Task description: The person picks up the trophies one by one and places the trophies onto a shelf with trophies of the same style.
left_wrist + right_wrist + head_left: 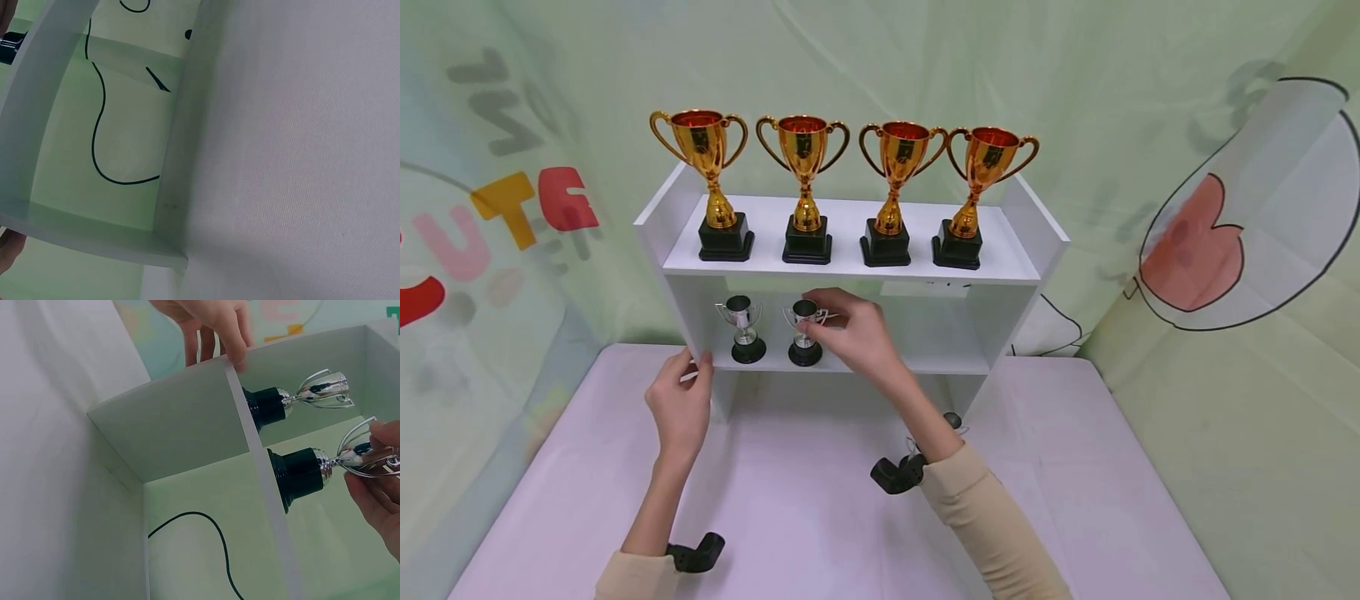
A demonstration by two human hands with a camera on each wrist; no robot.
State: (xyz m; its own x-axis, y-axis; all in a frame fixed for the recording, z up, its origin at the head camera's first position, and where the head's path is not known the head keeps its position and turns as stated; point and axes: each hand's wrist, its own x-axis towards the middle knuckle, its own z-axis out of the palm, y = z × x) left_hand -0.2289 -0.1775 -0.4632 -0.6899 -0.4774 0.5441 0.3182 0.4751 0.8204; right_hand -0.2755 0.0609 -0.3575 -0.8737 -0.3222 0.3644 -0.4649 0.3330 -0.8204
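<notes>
The little silver cup [804, 342] stood on the white shelf [940, 333], on the board just under the four gold cups [805, 154]. It was right at the fingertips of the right hand [857, 333], which came in from the cup's right side and was much nearer to it than the other hand. The thumb and fingers of the right hand pinched the top part of the cup, up by its handles. The cup was upright, so its long way ran straight up and down, and its black foot seemed to sit on the board close to the front edge. From the left hand [681, 408], the cup was over to the right and a bit higher in the head view, well apart from it. The left hand held the left side of the shelf, with its fingers bent round the front edge. The cup had a shiny bowl, dark inside, with two thin loop handles sticking out like ears. Under the bowl was a short, skinny silver stem, and under that was a fat, round, black foot that got wider at the bottom. A matching cup [747, 333] stood to its left, not touching it.
</notes>
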